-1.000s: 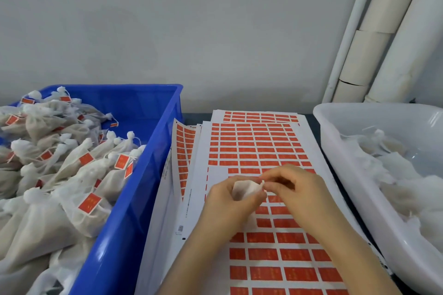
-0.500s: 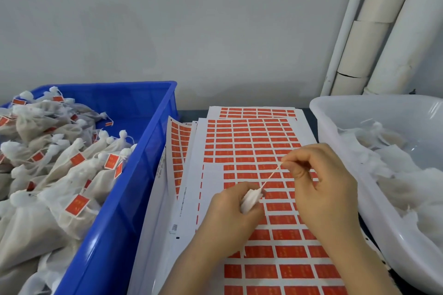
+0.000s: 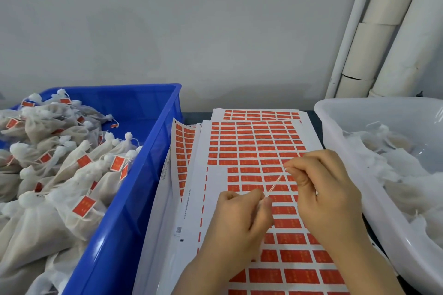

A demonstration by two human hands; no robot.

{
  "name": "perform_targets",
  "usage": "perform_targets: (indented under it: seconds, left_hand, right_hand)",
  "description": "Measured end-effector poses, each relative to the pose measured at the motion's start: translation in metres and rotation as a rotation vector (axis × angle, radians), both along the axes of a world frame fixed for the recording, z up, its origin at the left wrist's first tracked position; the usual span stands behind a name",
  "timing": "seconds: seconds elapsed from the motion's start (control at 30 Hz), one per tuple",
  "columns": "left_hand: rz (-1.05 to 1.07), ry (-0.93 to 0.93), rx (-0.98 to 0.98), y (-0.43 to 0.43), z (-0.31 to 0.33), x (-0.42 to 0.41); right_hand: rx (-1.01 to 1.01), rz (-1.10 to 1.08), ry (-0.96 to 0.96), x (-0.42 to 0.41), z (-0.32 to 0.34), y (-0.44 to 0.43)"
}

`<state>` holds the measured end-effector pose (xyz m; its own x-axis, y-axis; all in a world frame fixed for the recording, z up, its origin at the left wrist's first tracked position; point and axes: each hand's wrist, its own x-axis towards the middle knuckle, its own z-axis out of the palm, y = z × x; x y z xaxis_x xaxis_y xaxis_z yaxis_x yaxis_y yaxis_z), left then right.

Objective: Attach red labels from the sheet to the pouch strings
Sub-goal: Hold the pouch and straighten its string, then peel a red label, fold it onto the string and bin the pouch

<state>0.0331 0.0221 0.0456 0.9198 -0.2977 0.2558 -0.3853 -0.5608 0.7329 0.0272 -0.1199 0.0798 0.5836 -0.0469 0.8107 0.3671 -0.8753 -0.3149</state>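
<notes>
The blue bin (image 3: 153,151) holds labelled pouches (image 3: 72,175); the white tub (image 3: 335,151) holds plain pouches (image 3: 407,175). Above the sheet (image 3: 251,148), the left hand (image 3: 239,220) and right hand (image 3: 328,189) pinch one string (image 3: 275,183) stretched between them.

The single wide-angle view sat on the person's head, facing forward and down at the dark tabletop (image 3: 199,115) from close range. The left hand (image 3: 239,220) and right hand (image 3: 321,189) were low in the middle, pinching a thin pale string (image 3: 275,183) between them. A blue plastic crate (image 3: 134,175) was cropped at the left edge, a white plastic tub (image 3: 347,175) at the right, and a plain grey wall (image 3: 191,19) filled the upper half.
</notes>
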Motion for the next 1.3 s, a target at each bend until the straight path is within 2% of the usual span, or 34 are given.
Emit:
perform_targets:
  seconds: [0.2,0.3,0.33,0.4,0.43,0.47,0.53,0.6,0.67,0.73,0.87,1.0,1.03,1.2,1.3]
  left_hand:
    - [-0.068,0.017,0.134,-0.003,-0.001,0.000]
    - [-0.004,-0.067,0.138,-0.003,0.000,0.000]
    - [0.064,-0.093,0.074,-0.003,0.004,-0.001]
    - [0.181,-0.117,-0.190,-0.004,0.011,-0.004]
    - [0.216,-0.061,-0.350,-0.006,0.015,-0.006]
    - [0.218,0.080,-0.501,-0.007,0.019,-0.008]
    - [0.158,0.508,-0.694,-0.008,0.029,-0.009]
    - [0.100,0.827,-0.836,-0.003,0.032,-0.006]
    - [0.055,0.966,-0.961,0.005,0.031,0.001]
    - [-0.016,1.010,-1.043,0.013,0.031,0.003]
    - [-0.085,1.006,-1.025,0.023,0.036,0.004]
    - [0.190,0.916,-0.846,0.026,0.031,0.009]
    - [0.194,0.938,-0.827,0.028,0.031,0.011]
    - [-0.113,1.065,-0.680,0.026,0.024,0.007]
    - [-0.164,1.048,-0.838,0.025,0.024,0.008]
  right_hand:
    - [0.048,-0.060,-0.046,0.002,-0.001,-0.003]
    - [0.082,-0.047,-0.032,0.002,0.001,-0.001]
    - [0.093,-0.042,-0.027,0.002,0.002,0.000]
    - [0.075,-0.019,-0.029,0.002,0.001,0.005]
    - [0.043,0.004,-0.032,0.002,0.000,0.008]
    - [0.005,0.036,-0.031,0.001,-0.001,0.011]
    - [-0.042,0.108,-0.017,-0.002,-0.001,0.015]
    - [-0.040,0.164,-0.004,-0.004,-0.001,0.016]
    - [-0.045,0.212,0.010,-0.006,-0.003,0.016]
    - [-0.077,0.250,0.036,-0.007,-0.003,0.019]
    - [-0.114,0.311,0.096,-0.009,-0.005,0.027]
    - [0.000,0.256,0.078,-0.011,-0.007,0.028]
    - [0.032,0.242,0.069,-0.011,-0.006,0.027]
    - [0.034,0.331,0.070,-0.016,-0.006,0.032]
    - [0.004,0.411,0.098,-0.019,-0.008,0.038]
